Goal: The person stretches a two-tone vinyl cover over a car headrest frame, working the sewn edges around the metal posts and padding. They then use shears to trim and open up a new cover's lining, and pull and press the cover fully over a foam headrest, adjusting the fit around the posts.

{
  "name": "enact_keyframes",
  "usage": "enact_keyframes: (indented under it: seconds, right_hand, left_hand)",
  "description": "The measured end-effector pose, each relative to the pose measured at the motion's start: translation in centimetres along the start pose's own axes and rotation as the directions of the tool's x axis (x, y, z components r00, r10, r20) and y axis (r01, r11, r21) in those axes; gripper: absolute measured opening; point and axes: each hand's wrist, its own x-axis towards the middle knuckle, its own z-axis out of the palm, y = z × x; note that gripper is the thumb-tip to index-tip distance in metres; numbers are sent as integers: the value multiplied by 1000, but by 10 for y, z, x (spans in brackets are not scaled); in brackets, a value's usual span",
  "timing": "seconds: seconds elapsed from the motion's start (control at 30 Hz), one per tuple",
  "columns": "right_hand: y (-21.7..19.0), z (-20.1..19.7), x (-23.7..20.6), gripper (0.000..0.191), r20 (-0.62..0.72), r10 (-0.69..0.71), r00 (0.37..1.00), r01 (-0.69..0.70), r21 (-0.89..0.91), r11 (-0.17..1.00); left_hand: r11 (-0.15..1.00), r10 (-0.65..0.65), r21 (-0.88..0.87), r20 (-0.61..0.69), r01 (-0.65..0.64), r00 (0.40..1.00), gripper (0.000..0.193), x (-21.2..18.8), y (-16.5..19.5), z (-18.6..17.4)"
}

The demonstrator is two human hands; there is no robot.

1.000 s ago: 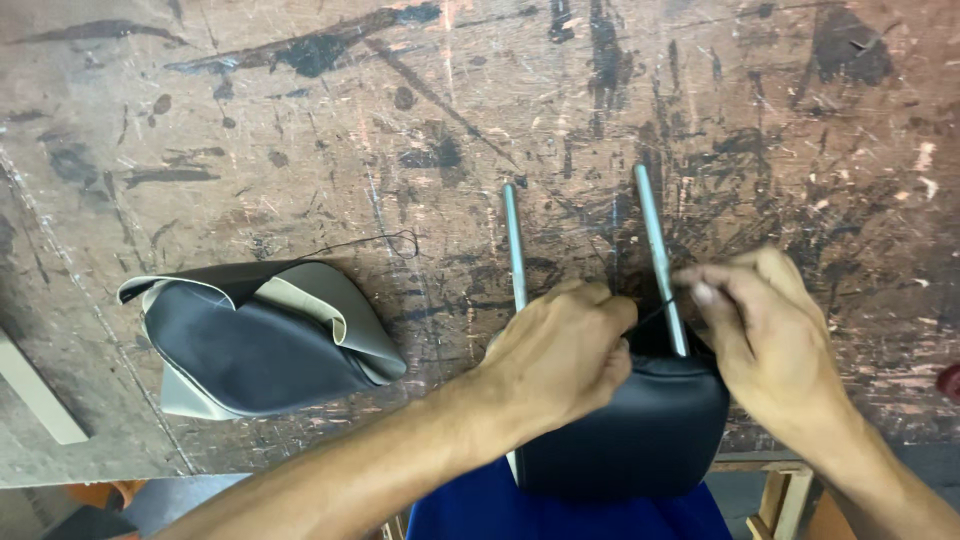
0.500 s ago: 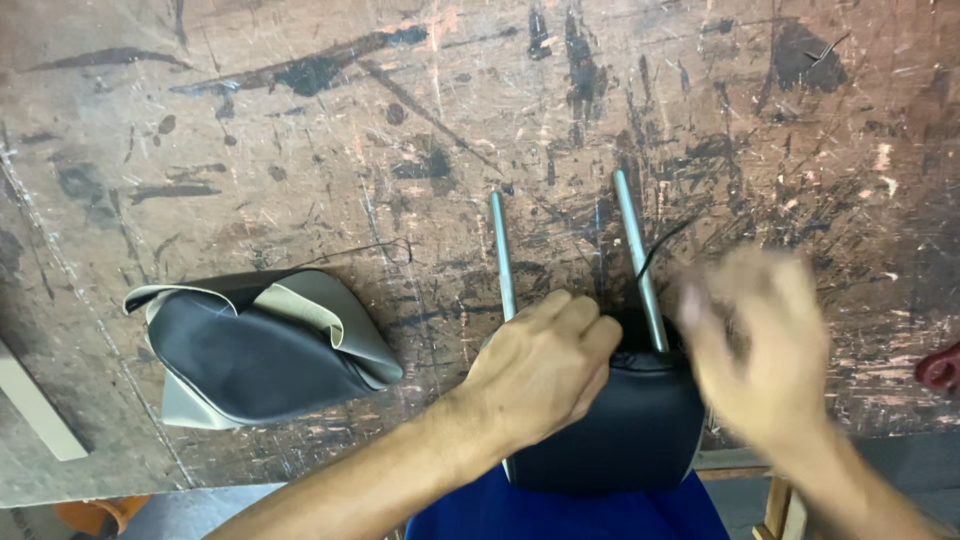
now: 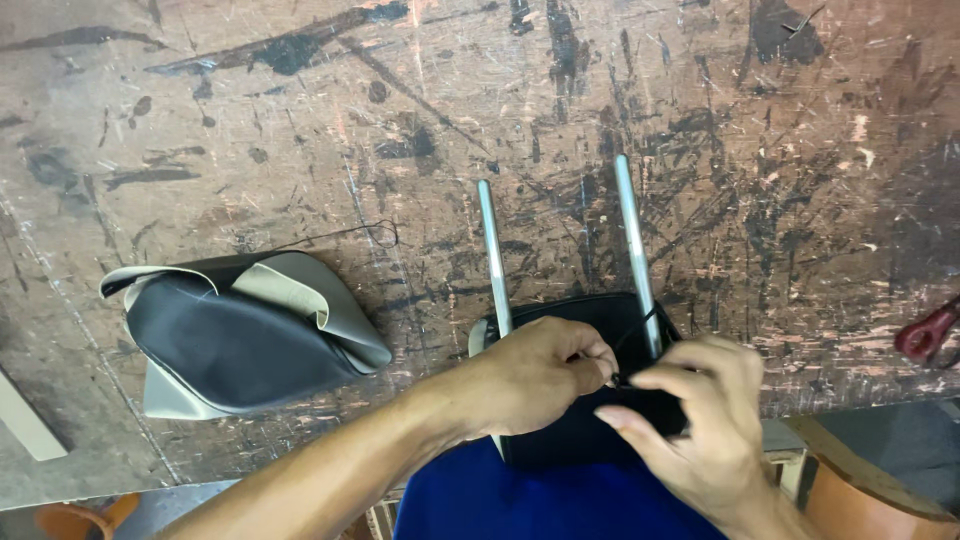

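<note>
A black headrest (image 3: pixel 560 318) lies at the near edge of the worn wooden bench (image 3: pixel 300 120), its two metal posts (image 3: pixel 494 250) pointing away from me. My left hand (image 3: pixel 540 375) rests on top of the headrest with the fingers curled and pinched at its upper face. My right hand (image 3: pixel 700 420) meets it from the right, thumb and forefinger pinched on a thin black thread (image 3: pixel 640 325) that runs up beside the right post. Both hands hide most of the headrest cover.
A second black cover with a pale grey lining (image 3: pixel 240 335) lies folded on the bench to the left, a loose thread (image 3: pixel 350 235) trailing from it. A red tool handle (image 3: pixel 925 335) shows at the right edge. A pale strip (image 3: pixel 25 420) sits at far left.
My right hand swung out to the right and came back down onto the headrest. The headrest now sits slightly lower in view. My left hand stayed on it.
</note>
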Motion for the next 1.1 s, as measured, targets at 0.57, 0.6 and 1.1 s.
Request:
enact_keyframes:
  seconds: [0.57, 0.6, 1.1]
  right_hand:
    - [-20, -20, 9, 34, 205, 43, 978, -18, -122, 992]
    - [-21, -19, 11, 28, 208, 47, 977, -17, -141, 990]
    - [6, -39, -32, 17, 487, 137, 863, -131, -46, 990]
  left_hand:
    - [993, 116, 34, -95, -113, 989, 23, -10, -13, 12]
    - [993, 112, 35, -97, -109, 989, 23, -11, -13, 13]
    - [999, 42, 39, -105, -38, 994, 22, -26, -11, 26]
